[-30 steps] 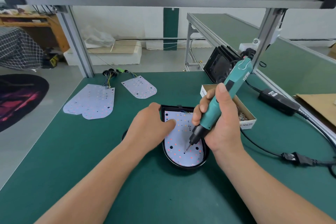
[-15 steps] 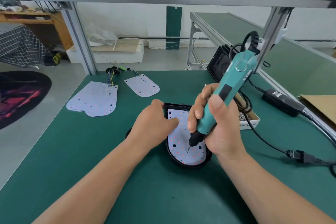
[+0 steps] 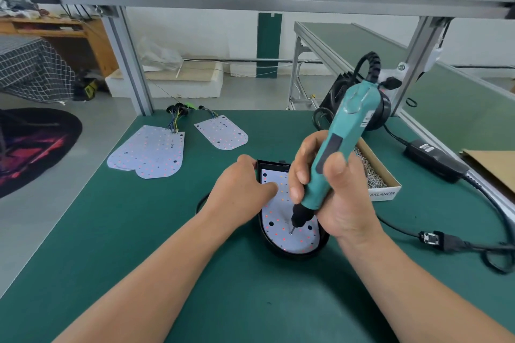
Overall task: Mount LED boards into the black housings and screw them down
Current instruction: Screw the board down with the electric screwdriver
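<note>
your right hand (image 3: 334,198), wrapped around the screwdriver (image 3: 337,147), has tipped it steeper, and its bit now sits on a screw in the board (image 3: 281,234). beside it your left hand (image 3: 239,192) grips the housing (image 3: 295,255), thumb on the board. looks ready to drive.

Green bench (image 3: 139,245) carries housing (image 3: 292,255), spare boards (image 3: 150,153), screw box (image 3: 386,192).
</note>
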Demonstrator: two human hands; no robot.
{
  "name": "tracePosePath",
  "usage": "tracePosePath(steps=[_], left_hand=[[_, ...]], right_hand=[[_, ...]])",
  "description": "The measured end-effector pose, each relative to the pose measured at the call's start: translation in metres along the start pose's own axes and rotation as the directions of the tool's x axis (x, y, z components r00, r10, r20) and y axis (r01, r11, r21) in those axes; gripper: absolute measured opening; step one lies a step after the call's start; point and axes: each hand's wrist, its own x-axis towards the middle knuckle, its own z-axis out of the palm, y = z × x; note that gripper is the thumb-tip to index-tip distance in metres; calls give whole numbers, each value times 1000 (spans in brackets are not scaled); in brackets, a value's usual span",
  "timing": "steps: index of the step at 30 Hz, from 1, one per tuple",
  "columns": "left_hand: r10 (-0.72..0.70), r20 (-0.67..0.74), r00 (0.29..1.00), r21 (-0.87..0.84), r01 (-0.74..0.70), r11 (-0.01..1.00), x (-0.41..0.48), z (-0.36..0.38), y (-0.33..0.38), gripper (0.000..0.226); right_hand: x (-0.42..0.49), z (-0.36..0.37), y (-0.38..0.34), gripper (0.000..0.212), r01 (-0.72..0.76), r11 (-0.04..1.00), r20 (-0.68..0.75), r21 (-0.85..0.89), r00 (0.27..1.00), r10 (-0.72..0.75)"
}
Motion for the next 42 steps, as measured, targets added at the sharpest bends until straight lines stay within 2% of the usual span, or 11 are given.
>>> tracePosePath(steps=[3, 7, 9, 12, 15, 17, 19, 22, 31, 37, 42], left_hand=[[-13, 9, 1000, -9, 13, 1000, 0, 1, -1, 38], [-38, 5, 999, -71, 38, 997, 0, -5, -2, 43], [-78, -13, 997, -265, 72, 962, 1, -11, 2, 24], [-155, 113, 981, -756, 187, 627, 1, -23, 11, 29], [-53, 308, 950, -924, 312, 222, -2, -35, 17, 37], [0, 365, 931, -926, 363, 98, -5, -37, 19, 31], [25, 381, 924, -923, 378, 67, -9, -35, 22, 26], [56, 405, 913, -911, 398, 104, -16, -29, 25, 23], [101, 351, 931, -806, 246, 539, -29, -20, 32, 44], [149, 433, 889, -751, 264, 606, -37, -18, 34, 24], [177, 407, 896, -681, 169, 713, -42, -16, 39, 21]], right_hand=[[3, -6, -9, 58, 42, 990, -61, 136, 998, -34], [8, -22, -18, 40, 68, 978, -318, 195, 948, -2], [11, -32, -19, 39, 73, 979, -461, 192, 887, 24], [14, -42, -21, 34, 52, 988, -626, 146, 778, 52], [16, -53, -23, 31, 62, 975, -684, 215, 722, 105], [18, -58, -23, 31, 72, 960, -701, 270, 699, 145], [18, -62, -23, 31, 84, 951, -708, 299, 687, 162], [18, -63, -21, 30, 85, 946, -704, 313, 689, 171], [17, -63, -15, 34, 112, 946, -708, 305, 691, 146], [15, -61, -19, 32, 125, 928, -670, 352, 725, 157], [16, -58, -26, 33, 200, 896, -657, 397, 743, 125]])
